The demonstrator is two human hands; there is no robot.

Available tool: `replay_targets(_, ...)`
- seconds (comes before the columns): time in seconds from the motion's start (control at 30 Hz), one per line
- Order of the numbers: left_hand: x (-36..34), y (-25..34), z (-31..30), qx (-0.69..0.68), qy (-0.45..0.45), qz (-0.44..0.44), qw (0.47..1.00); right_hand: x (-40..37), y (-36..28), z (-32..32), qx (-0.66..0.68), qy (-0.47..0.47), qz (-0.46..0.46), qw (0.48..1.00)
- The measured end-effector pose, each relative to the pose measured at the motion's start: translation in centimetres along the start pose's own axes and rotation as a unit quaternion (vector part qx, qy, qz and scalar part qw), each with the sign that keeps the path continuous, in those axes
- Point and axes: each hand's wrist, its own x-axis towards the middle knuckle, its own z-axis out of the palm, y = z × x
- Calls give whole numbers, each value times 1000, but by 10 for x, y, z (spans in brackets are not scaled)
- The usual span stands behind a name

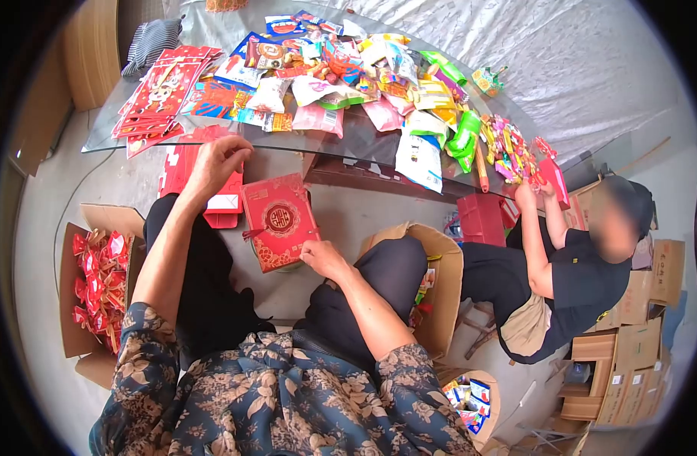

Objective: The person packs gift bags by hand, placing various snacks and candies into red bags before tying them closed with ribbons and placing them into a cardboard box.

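A red gift box (281, 220) with a round gold emblem and a dark ribbon at its side sits tilted between my knees. At its lower right edge, my right hand (323, 258) is closed, fingers pinched on the box's edge by the ribbon. My left hand (221, 161) is raised beside the glass table's front edge, above red paper bags (225, 201); its fingers are loosely bent and apart from the thumb, with nothing visible in them. A heap of packaged snacks (318, 72) covers the glass table (98, 137), with a stack of red printed bags (162, 95) at its left.
Left of me stands a carton (73, 296) of red-wrapped items. Another open carton (447, 304) is by my right knee, and a round tub (489, 395) of snack packs stands behind it. A seated co-worker (592, 251) handles a red box (552, 182) at the right.
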Motion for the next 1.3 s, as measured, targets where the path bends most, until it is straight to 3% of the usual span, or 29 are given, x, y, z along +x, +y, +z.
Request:
replay_targets(0.2,-20,-11,-34,30,65,18,997,9,1,11,-11,-9,-12,1000)
replay_targets(0.3,-34,-28,-39,71,38,-62,995,8,-5,10,-13,-10,-15,1000)
replay_targets(0.4,-36,-27,-33,1,93,-22,995,5,-7,13,-34,-7,-11,999)
replay_targets(0.47,-36,-29,-37,59,59,-28,996,6,-3,14,-46,-1,-10,999)
replay_targets(0.87,-39,-30,-39,46,59,-15,997,-2,-12,13,-62,-3,-16,998)
replay_targets(0.97,-33,-53,-34,4,83,-19,996,3,-1,16,-34,0,-69,997)
replay_targets(1.0,-32,-51,-36,59,79,-12,995,6,7,19,-43,-12,-73,996)
replay_targets(1.1,-27,-69,-33,-26,102,-10,994,-1,-4,9,-73,-46,-52,995)
replay_targets(1.3,-32,-46,-34,-50,145,-75,985,-26,-24,-4,66,-84,19,994)
